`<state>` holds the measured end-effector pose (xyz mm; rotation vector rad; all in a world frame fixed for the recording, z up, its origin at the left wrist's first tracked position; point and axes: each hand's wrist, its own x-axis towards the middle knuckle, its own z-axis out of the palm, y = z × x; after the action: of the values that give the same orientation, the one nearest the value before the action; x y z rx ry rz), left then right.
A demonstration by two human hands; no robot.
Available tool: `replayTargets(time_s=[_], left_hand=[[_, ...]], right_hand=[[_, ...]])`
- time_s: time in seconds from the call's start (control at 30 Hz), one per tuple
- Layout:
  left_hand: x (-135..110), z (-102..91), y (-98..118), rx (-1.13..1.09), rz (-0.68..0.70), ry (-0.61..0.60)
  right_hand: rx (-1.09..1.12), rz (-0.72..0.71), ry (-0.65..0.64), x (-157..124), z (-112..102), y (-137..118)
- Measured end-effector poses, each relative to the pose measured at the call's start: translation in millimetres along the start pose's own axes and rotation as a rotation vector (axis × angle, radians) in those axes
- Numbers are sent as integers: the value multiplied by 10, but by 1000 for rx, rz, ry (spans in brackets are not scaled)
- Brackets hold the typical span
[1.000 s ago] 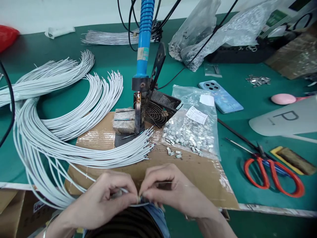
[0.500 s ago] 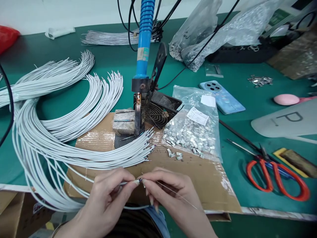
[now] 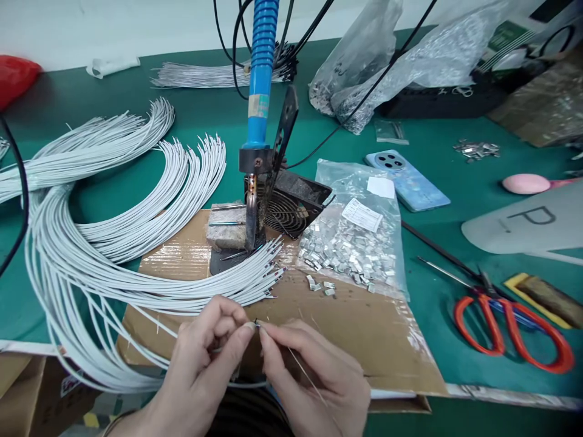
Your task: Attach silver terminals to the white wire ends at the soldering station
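Note:
My left hand (image 3: 207, 358) pinches the end of a white wire (image 3: 150, 321) between thumb and forefinger, low over the cardboard sheet (image 3: 364, 328). My right hand (image 3: 314, 376) pinches a thin bare lead (image 3: 303, 370) against that wire end, fingertips touching those of the left. Just beyond the hands lies a bundle of white wires (image 3: 136, 285) with stripped tips. A blue-handled soldering iron (image 3: 259, 79) stands clamped upright on its stand above them. A clear bag of small metal terminals (image 3: 355, 237) lies to the right, a few loose ones (image 3: 319, 284) beside it.
More white wire bundles (image 3: 91, 145) curve across the green table on the left. Red-handled scissors (image 3: 510, 328), a blue phone (image 3: 410, 179), a small black fan (image 3: 291, 203), plastic bags (image 3: 364, 60) and a pink oval object (image 3: 523, 182) lie to the right.
Both hands have risen from the table edge onto the cardboard. The right hand's thin lead now shows, trailing back from the pinched wire end.

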<state>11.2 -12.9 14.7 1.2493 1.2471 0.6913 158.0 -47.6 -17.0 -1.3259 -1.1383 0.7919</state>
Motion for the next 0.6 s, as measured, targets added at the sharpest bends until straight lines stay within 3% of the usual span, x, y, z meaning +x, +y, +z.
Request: replayTargets(time_s=[0.13,0.23,0.37,0.47,0.6], left_hand=[[60,35,35,-135,-82,39],[77,52,-21,-170,-75,76],[77,24,-100,-173,-77,108],[113,-13,-88,-187,-93,134],[161,4,20,-202,-104,165]], right_hand=[[-83,-104,-64,13,-49,16],[-79,-77,-125,82,-123,11],[72,175,-156,175,-199,-19],[220,416,-59,218,-218,-34],[307,545,77,232,-189,-38]])
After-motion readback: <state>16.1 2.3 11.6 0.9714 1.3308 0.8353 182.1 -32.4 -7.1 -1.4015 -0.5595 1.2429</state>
